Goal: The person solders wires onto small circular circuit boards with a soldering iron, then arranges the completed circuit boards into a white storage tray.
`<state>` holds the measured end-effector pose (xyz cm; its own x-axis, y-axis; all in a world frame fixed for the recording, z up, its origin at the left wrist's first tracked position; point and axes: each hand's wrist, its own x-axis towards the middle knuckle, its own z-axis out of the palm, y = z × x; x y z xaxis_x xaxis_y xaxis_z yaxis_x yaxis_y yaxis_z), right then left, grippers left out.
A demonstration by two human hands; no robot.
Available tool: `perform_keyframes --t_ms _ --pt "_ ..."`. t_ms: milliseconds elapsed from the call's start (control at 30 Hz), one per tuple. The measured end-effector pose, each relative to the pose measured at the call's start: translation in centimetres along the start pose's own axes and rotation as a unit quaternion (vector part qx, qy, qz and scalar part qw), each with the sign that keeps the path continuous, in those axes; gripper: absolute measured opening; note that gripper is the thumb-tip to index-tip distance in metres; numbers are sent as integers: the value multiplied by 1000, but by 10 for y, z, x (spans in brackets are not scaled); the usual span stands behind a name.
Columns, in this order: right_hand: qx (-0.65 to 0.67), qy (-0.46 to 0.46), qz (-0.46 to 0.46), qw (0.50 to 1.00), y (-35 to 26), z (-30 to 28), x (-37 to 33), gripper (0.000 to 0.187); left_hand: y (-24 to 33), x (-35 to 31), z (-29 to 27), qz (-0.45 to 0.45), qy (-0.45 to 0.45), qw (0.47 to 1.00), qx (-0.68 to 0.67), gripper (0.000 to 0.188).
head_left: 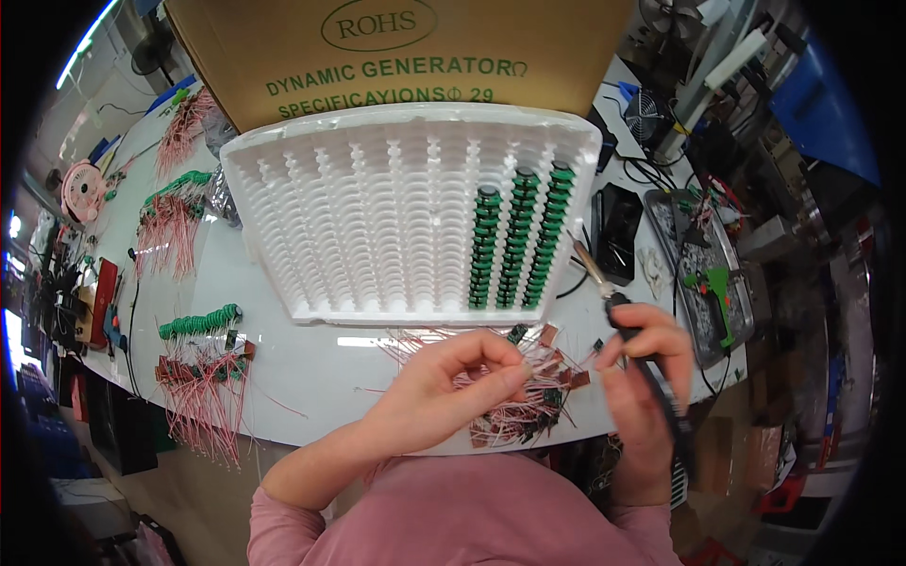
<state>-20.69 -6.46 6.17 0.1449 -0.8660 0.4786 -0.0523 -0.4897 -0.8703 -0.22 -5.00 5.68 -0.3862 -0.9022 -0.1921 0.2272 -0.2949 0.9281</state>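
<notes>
My right hand (651,354) is wrapped round a soldering iron (617,304), whose metal tip points up and left, beside the foam tray's right edge. Its thumb and a finger also meet at a pinch; whether something small is between them cannot be told. My left hand (467,382) has its thumb and forefinger pinched together, and what they hold is too small to make out. Just beyond and under it lies a pile of pink-red wires with small brown and dark parts (519,424). The white foam tray (377,217) leans behind, with three columns of green-and-black round parts (520,241) at its right.
A cardboard box (396,57) stands behind the tray. At the left lie wired bundles (203,377), a row of green coils (200,322) and a pink fan (83,191). On the right are a black box (618,231) and a metal tray (741,330) with a green tool (722,297).
</notes>
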Motion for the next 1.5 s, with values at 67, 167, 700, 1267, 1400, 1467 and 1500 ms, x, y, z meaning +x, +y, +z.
perform_keyframes --t_ms 67,167,700,1267,1400,1467,1500 --pt "17 18 7 1000 -3 -9 15 21 6 8 -18 -11 8 999 -50 13" --pt "54 45 -40 997 -1 -11 42 23 9 23 -35 -15 43 994 -97 13" --pt "-2 -25 -120 992 52 23 148 33 19 102 -73 26 182 977 -106 10" --pt "42 -117 -120 985 72 24 164 18 21 111 -67 60 215 975 0 10" --pt "37 -126 -121 984 73 22 166 17 22 112 -66 56 224 973 11 10" --pt "43 -126 -121 984 73 22 166 16 23 112 -66 55 225 973 16 10" --pt "42 -125 -114 985 72 22 166 16 23 112 -66 54 227 972 21 10"
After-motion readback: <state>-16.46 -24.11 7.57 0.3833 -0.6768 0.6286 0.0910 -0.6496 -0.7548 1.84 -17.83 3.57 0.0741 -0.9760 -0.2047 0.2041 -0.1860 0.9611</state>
